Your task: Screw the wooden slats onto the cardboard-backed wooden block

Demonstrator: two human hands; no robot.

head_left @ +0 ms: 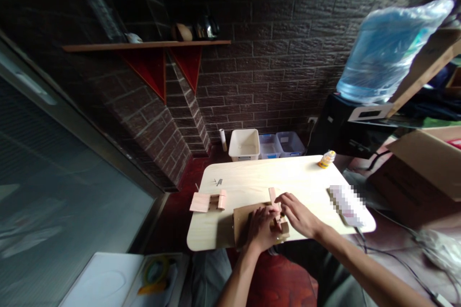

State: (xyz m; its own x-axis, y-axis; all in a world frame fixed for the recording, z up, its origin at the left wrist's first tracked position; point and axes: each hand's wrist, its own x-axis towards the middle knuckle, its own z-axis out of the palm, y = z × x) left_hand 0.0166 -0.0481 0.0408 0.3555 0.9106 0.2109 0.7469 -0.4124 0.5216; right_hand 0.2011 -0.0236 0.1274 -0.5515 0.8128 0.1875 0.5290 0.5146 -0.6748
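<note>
My left hand (264,226) rests over a brown board (242,220) near the table's front edge, its fingers curled against a small assembly of light wooden pieces (272,195). From the right, my right hand (299,214) reaches in with bent fingers closed on the same wooden pieces. One strip of the wood sticks up past my fingertips; the contact points are partly hidden. A second group of wooden pieces (200,202) lies on the left of the table. Behind it are several small thin dark items (218,182), too small to name.
The pale table (252,172) has rounded corners. A yellow-and-white bottle (326,159) stands at its far right, and a blurred-out flat object (347,206) lies nearer. Plastic bins (244,141) sit behind the table. Cables (389,254) hang at the right. An open cardboard box (425,163) is beyond.
</note>
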